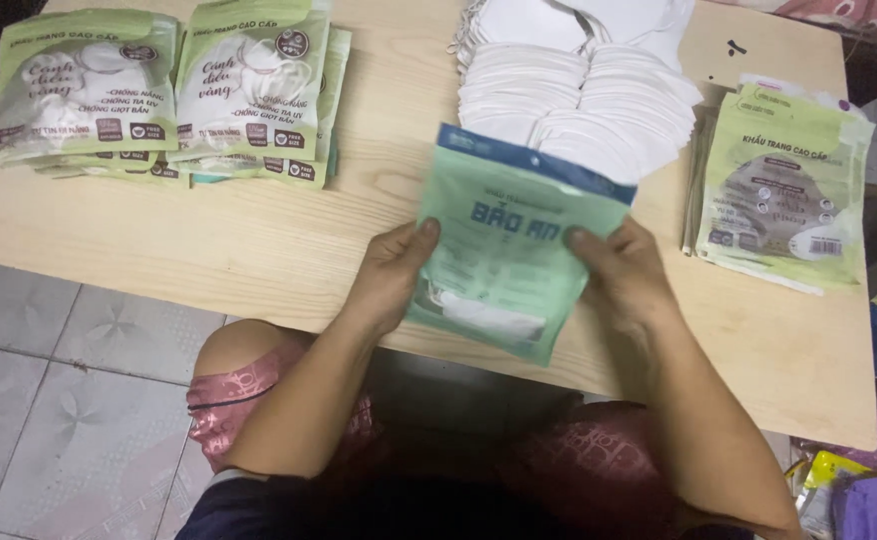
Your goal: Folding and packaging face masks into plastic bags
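Note:
Both hands hold a green plastic pouch (504, 245) with a blue top strip over the front edge of a low wooden table (289, 240). My left hand (391, 275) grips the pouch's left side, thumb on its front. On the right side, my right hand (624, 270) does the same. A white mask shows through the pouch's lower part. Behind the pouch lie stacks of white face masks (584, 100).
Filled green pouches (159, 90) lie in piles at the table's back left. A stack of flat green pouches (784, 185) sits at the right. My knees in pink cloth are under the table's front edge. Grey floor tiles (59, 380) are at the left.

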